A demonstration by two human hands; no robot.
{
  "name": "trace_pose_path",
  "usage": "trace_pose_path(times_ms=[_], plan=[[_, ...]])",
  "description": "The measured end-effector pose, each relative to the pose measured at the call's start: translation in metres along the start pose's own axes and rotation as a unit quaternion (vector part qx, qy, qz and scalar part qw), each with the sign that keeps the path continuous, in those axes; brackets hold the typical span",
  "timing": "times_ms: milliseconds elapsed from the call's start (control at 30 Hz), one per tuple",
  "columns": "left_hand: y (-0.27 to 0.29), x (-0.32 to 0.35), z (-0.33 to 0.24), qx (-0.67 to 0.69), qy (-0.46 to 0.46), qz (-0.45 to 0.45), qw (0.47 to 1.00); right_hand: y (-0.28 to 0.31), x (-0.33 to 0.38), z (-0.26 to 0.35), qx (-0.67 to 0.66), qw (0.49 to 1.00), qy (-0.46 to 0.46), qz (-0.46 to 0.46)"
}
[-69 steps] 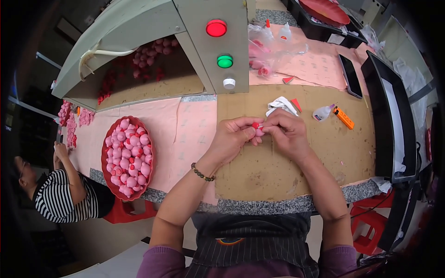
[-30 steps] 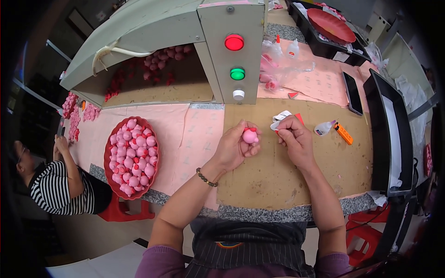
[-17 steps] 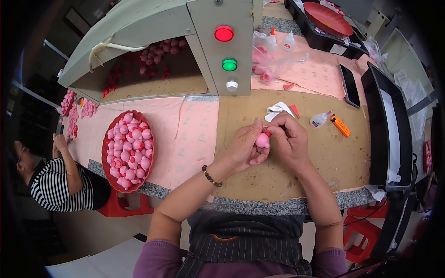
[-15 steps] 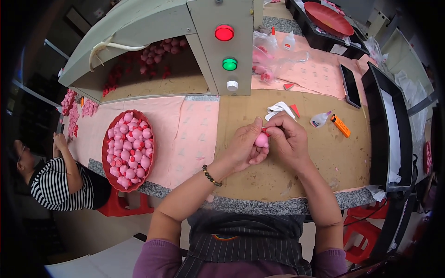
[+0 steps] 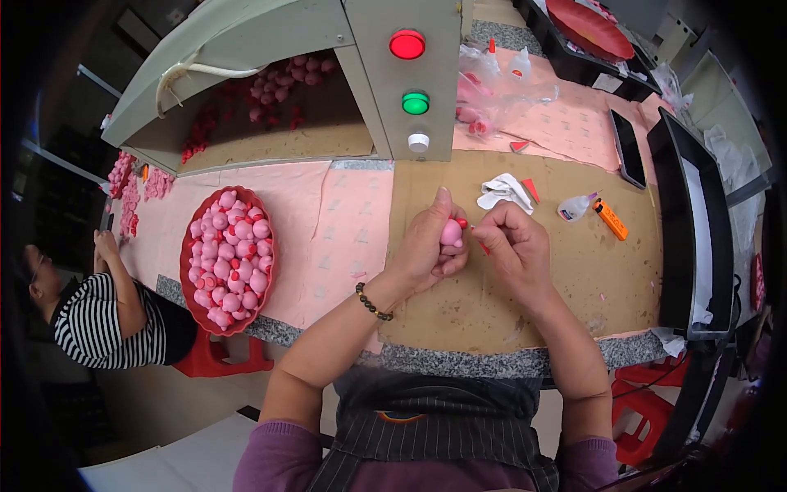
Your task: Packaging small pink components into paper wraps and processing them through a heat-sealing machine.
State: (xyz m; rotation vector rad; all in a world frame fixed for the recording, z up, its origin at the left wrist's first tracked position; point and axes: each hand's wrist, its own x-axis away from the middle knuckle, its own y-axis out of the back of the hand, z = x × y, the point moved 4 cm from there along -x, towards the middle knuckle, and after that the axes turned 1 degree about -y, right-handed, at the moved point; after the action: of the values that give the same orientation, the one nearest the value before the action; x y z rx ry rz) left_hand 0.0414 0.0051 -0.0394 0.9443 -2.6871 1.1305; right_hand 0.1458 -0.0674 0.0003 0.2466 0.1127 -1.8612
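In my left hand (image 5: 422, 250) is a small round pink figure (image 5: 451, 234) with a bit of red at its top. Thumb and fingers close around it above the brown cardboard (image 5: 434, 316). My right hand (image 5: 525, 246) is a short way to the right, apart from the figure, with its fingertips pinched together. A small red piece (image 5: 484, 248) shows under those fingertips. Beyond the right hand lie a crumpled white cloth (image 5: 502, 193) and a red triangular piece (image 5: 531, 190).
A red scalloped bowl (image 5: 188, 287) heaped with pink figures stands left. Rightward lie a small glue bottle (image 5: 572, 208), an orange cutter (image 5: 611, 219), a phone (image 5: 628, 149) and a black tray (image 5: 662, 230). A machine housing (image 5: 422, 78) rises behind. A person in stripes (image 5: 111, 320) sits far left.
My right hand has drawn away from the pink figure, which it touched before. My left hand keeps hold of the figure, now shifted slightly left. The whole view has moved a little.
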Motion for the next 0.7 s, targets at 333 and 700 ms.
trace_pose_path(times_ms=[333, 700], plan=[[-0.03, -0.03, 0.027, -0.045, -0.092, -0.028, 0.994, 0.013, -0.008, -0.002, 0.229, 0.964, 0.062, -0.124], [-0.029, -0.046, 0.024, -0.058, -0.143, -0.046, 0.987, 0.017, -0.016, 0.002, 0.4, 0.898, 0.134, -0.126]])
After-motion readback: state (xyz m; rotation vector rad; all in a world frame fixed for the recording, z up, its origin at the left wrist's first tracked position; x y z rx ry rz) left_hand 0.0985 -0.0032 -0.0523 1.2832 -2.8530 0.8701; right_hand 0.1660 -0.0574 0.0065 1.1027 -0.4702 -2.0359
